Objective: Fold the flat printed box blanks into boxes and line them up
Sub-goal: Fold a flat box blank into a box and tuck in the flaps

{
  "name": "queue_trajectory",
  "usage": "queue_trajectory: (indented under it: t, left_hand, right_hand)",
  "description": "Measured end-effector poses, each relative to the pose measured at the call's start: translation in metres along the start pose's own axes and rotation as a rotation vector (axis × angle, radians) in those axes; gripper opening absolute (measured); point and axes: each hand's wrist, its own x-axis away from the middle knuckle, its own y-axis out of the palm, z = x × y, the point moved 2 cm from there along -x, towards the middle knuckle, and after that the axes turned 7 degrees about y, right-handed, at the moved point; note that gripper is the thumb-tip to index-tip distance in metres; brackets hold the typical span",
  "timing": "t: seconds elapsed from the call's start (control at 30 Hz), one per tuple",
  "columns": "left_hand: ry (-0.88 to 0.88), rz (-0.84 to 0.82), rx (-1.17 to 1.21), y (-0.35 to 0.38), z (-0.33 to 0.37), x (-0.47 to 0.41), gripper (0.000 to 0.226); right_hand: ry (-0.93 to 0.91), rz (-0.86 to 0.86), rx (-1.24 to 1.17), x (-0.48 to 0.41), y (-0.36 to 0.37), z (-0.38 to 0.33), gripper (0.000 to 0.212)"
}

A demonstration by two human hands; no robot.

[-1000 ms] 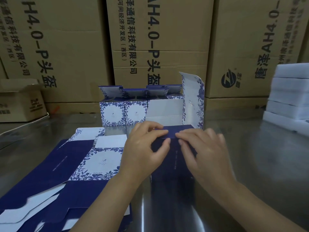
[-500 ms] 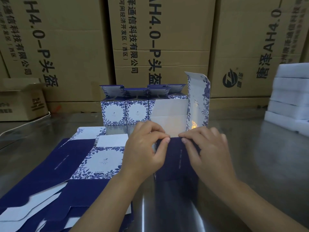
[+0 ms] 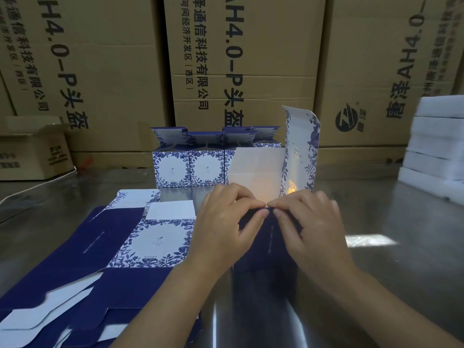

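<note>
Three brown cartons [image 3: 241,59] at 12 o'clock read "AH4.0-P" sideways, beside Chinese print. On the worktop [image 3: 389,247]: flat blanks [image 3: 100,247] at 9 o'clock, finished boxes [image 3: 190,167] in a row at 11, half-formed box [image 3: 266,249] centre, long axis 6-to-12, lid flap [image 3: 301,151] upright at 1. Equally near, left hand [image 3: 226,229] and right hand [image 3: 311,229] meet at its navy top edge, fingers [image 3: 251,203] of both pinching it; next tuck probably goes toward 12.

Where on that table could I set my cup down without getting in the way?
Best on the bare metal table between the right hand and the white foam stack. A smaller patch lies between the small carton and the finished boxes. Left front is crowded with flat blanks.
</note>
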Motion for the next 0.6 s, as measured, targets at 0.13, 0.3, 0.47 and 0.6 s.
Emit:
queue_trajectory:
  t: [0.13,0.3,0.47,0.6]
  left_hand:
    - [-0.012,-0.001,0.016,0.001,0.002,-0.001,0.021]
    - [-0.042,-0.007,-0.006,0.001,0.0,-0.001,0.02]
    - [-0.045,-0.005,-0.031,0.001,-0.002,-0.001,0.011]
    - [-0.034,-0.009,-0.058,-0.001,-0.004,-0.001,0.012]
  right_hand:
    - [-0.033,0.01,0.012,-0.001,-0.002,0.001,0.025]
    - [-0.055,0.059,0.057,-0.003,-0.004,0.007,0.028]
    - [-0.103,0.078,0.197,-0.008,-0.009,0.011,0.033]
    - [-0.105,0.011,0.283,-0.01,-0.009,0.012,0.04]
